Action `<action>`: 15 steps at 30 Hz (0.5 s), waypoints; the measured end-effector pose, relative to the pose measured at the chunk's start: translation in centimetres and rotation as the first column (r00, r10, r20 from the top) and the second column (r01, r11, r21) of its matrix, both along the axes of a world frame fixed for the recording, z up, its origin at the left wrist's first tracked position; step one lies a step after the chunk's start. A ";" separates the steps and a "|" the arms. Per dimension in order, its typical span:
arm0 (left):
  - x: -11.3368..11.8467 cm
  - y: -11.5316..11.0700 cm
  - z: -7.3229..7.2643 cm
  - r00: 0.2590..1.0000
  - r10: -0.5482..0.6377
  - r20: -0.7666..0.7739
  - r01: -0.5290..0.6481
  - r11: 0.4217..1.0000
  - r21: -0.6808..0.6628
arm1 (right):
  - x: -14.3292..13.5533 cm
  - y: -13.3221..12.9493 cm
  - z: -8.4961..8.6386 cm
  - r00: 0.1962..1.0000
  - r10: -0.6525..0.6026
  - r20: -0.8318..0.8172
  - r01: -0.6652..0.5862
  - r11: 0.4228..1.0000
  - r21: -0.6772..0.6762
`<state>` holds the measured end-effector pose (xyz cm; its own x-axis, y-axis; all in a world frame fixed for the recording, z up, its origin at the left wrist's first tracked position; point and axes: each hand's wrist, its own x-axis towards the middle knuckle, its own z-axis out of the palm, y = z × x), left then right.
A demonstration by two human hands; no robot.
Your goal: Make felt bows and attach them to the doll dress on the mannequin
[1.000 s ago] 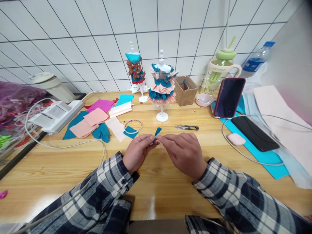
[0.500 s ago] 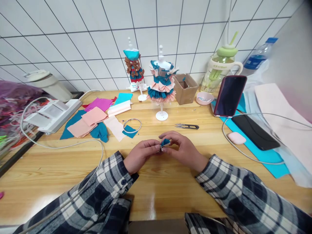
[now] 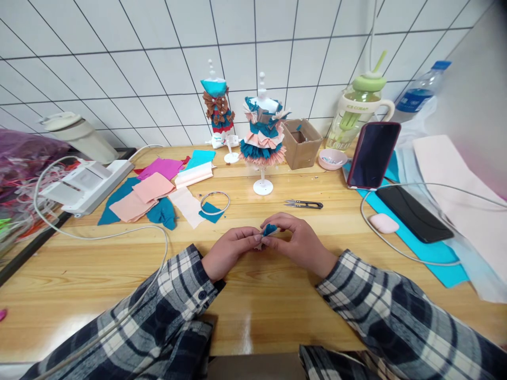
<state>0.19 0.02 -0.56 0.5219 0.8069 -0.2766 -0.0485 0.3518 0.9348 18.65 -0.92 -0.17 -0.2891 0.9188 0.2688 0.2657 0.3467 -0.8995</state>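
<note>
Between both hands is a small folded piece of teal and pale crepe paper (image 3: 270, 230), pinched over the middle of the table. My left hand (image 3: 233, 250) closes thumb and fingers on its left, lower edge. From the other side, my right hand (image 3: 299, 240) grips it between thumb and bent fingers, which hide part of it. Beyond the hands stands a small dress form (image 3: 263, 140) in ruffled teal and peach layers. Thread snips (image 3: 304, 204) lie behind my right hand. A silvery ring (image 3: 215, 203) rests partly over a teal scrap (image 3: 213, 213) behind my left hand.
Peach sheets (image 3: 148, 192) and other coloured pieces lie at the left, near a white power strip (image 3: 89, 184) and its cable. A second dress form (image 3: 217, 108), a cardboard box (image 3: 303, 145) and a pink bowl (image 3: 332, 159) stand behind. Phones (image 3: 414, 212) lie or stand at the right.
The folded piece has turned slightly in my fingers, and more of its teal and pale faces shows. Both hands stay nearly in place.
</note>
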 end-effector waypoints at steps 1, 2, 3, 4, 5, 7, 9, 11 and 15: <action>0.0 0.0 0.0 1.000 -0.006 0.002 0.006 1.000 0.003 | 0.0 0.0 0.0 1.000 0.002 0.002 -0.002 1.000 0.008; -0.1 0.0 0.1 1.000 -0.014 0.012 0.014 1.000 -0.001 | 0.0 0.0 0.0 1.000 0.008 0.007 -0.009 1.000 0.016; -0.1 0.0 0.2 0.999 -0.019 0.033 0.019 1.000 -0.010 | 0.0 0.0 0.0 1.000 0.015 0.013 -0.015 1.000 0.027; -0.2 0.0 0.3 0.998 -0.018 0.065 0.020 0.999 -0.025 | 0.1 0.0 0.1 1.000 0.016 0.020 -0.017 0.999 0.041; -0.3 0.0 0.4 0.994 -0.019 0.105 0.023 0.999 -0.045 | 0.1 0.0 0.1 1.000 0.006 0.027 -0.007 0.998 0.056; -0.4 0.0 0.5 0.983 -0.029 0.183 0.045 0.995 -0.084 | 0.2 0.1 0.2 0.998 -0.035 0.044 0.032 0.997 0.073; -0.4 0.1 0.6 0.981 -0.043 0.189 0.058 0.995 -0.079 | 0.4 0.2 0.1 0.996 -0.074 0.050 0.070 0.995 0.071; -0.3 0.1 0.6 0.995 -0.041 0.092 0.043 0.999 -0.020 | 0.4 0.3 0.0 0.996 -0.080 0.045 0.076 0.995 0.069; -0.1 0.2 0.3 0.998 0.032 -0.057 -0.028 0.997 0.065 | 0.5 0.4 -0.2 0.998 -0.044 0.042 0.042 0.998 0.047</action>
